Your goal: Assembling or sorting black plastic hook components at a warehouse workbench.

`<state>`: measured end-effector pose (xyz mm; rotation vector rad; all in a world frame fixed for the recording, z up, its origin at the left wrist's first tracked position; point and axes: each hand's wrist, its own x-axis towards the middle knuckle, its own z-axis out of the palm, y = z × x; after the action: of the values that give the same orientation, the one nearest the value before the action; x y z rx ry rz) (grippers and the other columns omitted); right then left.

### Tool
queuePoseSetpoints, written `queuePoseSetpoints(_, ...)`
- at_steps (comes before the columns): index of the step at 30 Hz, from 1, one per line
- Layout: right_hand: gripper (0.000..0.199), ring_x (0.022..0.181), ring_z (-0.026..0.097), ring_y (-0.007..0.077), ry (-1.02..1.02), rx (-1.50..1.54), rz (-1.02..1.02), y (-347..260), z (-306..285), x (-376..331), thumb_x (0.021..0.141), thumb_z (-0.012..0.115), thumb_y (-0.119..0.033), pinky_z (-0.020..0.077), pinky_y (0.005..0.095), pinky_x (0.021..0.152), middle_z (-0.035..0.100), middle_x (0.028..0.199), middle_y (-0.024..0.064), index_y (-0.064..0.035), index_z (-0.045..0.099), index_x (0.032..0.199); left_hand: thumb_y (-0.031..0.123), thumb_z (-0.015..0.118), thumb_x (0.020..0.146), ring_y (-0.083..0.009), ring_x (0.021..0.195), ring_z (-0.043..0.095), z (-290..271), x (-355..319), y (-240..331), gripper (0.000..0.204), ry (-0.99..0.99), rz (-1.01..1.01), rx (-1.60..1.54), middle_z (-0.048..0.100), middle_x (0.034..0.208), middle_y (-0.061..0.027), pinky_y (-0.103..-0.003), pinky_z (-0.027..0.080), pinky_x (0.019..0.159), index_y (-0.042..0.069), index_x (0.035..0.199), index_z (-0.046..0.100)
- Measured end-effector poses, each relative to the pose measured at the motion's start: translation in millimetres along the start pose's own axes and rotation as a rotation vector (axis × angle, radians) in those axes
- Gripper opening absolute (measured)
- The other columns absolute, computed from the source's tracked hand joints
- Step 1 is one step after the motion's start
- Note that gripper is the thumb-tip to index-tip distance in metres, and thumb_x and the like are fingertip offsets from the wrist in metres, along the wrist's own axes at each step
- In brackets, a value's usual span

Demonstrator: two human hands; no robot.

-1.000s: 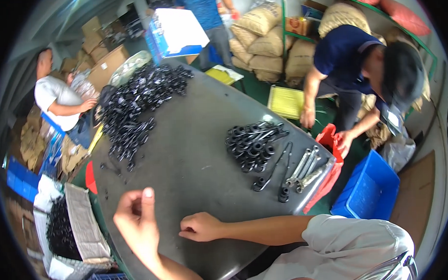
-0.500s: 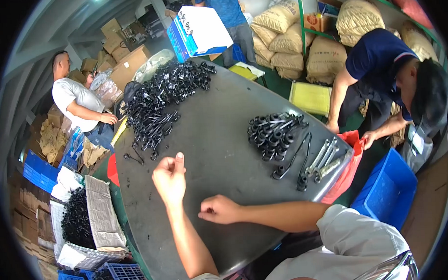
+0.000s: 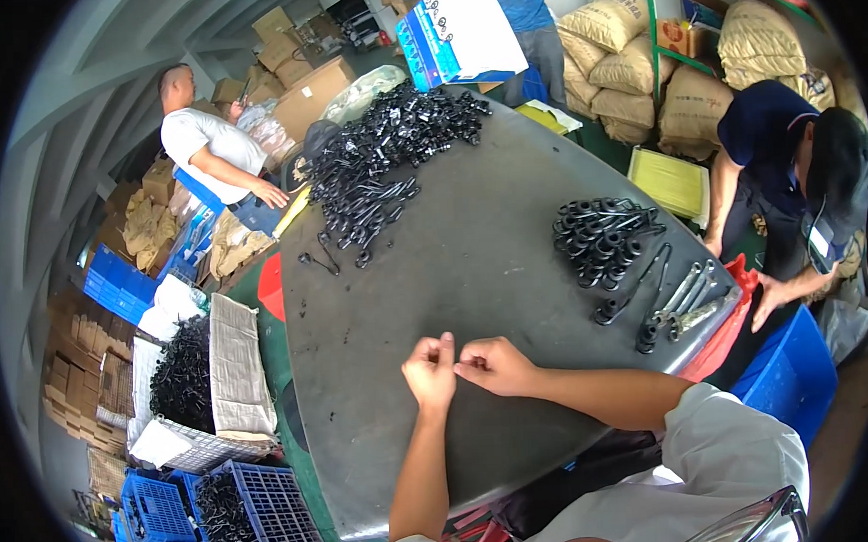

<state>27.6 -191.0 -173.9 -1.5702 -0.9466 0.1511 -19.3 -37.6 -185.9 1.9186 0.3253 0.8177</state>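
My left hand (image 3: 430, 374) is closed above the near middle of the dark table (image 3: 453, 261), thumb pointing up. Beside it, my right hand (image 3: 499, 367) has its fingers curled in, the fingertips at or almost against the left hand. No object shows in either hand. To the right lies a stack of black wrenches with round socket-like ends (image 3: 600, 244). Two longer black wrenches (image 3: 660, 297) lie apart from it, next to several silver wrenches (image 3: 688, 296) near the table's right edge. A large heap of black wrenches (image 3: 382, 149) covers the far left part of the table.
A person in dark blue (image 3: 764, 135) bends by a red bag (image 3: 718, 333) and a blue bin (image 3: 791, 373). Another in white (image 3: 215, 154) stands left. A third holds a white-and-blue box (image 3: 469, 40). Crates of black parts (image 3: 270, 516) stand lower left; sacks (image 3: 628, 68) are stacked behind.
My two hands have come together, the left moving down toward the right. The view has shifted, so the table sits further right. The bending person's near hand has opened beside the red bag.
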Motion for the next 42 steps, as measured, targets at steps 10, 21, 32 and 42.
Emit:
queuePoseSetpoints(10,0.019,0.057,0.053,0.0164,-0.144,0.030,-0.076,-5.7,-14.2,2.4,0.091,0.073,-0.014,0.0426,0.0320,0.053,0.059,0.070,0.0070,-0.0010,0.064,0.082,0.013,0.076,0.091,-0.0052,0.052,0.051,-5.5,-6.7,10.4,0.029,-0.158,0.038,-0.031,0.060,0.058,-0.0039,-0.025,0.043,0.049,0.000,0.070,0.060)
queuePoseSetpoints(21,0.025,0.058,0.057,0.0216,-0.187,-0.050,-0.114,-14.5,-16.6,2.5,0.092,0.071,-0.018,0.0449,0.0351,0.055,0.058,0.070,0.0088,-0.0009,0.060,0.078,0.014,0.075,0.092,-0.0052,0.051,0.044,-7.4,-2.5,7.4,0.033,-0.131,0.016,-0.050,0.056,0.055,-0.0019,-0.026,0.039,0.047,0.001,0.068,0.056)
queuePoseSetpoints(32,0.024,0.057,0.057,0.0218,-0.137,-0.072,-0.116,-17.5,-19.0,0.9,0.092,0.071,-0.015,0.0448,0.0352,0.054,0.058,0.069,0.0088,-0.0011,0.060,0.077,0.014,0.076,0.092,-0.0032,0.054,0.038,-7.0,-3.9,8.1,0.036,-0.095,0.015,-0.089,0.050,0.056,0.0037,-0.023,0.033,0.047,0.002,0.066,0.053)
queuePoseSetpoints(42,0.018,0.056,0.054,0.0177,-0.139,-0.054,-0.134,-14.1,-17.8,1.4,0.091,0.073,-0.011,0.0414,0.0328,0.052,0.058,0.070,0.0069,-0.0009,0.063,0.080,0.016,0.076,0.093,-0.0065,0.057,0.022,-10.1,-4.7,2.8,0.057,0.111,0.101,-0.114,0.027,0.057,0.0059,-0.029,0.018,0.046,0.010,0.064,0.028)
